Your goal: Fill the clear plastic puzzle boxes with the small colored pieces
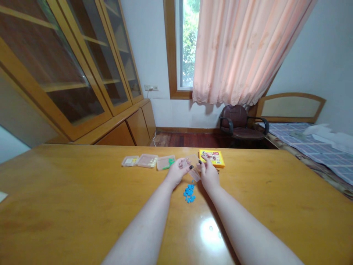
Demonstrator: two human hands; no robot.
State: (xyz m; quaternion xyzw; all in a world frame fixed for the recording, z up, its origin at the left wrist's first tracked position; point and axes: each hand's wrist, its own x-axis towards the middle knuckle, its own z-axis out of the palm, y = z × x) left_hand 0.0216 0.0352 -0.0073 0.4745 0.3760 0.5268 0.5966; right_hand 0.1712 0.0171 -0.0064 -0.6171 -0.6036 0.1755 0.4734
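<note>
Our left grip [176, 173] and right grip [210, 178] face each other, slightly apart, fingers [179, 162] bent inward, thumbs [203, 168] showing dark nails [191, 167]. Behind each grip, our bare forearms [145, 226] slant back toward us, spreading wider apart.

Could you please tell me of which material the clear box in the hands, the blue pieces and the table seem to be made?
Clear box: probably smooth plastic; it is see-through.
Blue pieces: likely plastic, evenly coloured; too small to judge finish.
Table: wood or veneer, apparently varnished; faint grain and a bright reflection show.
</note>
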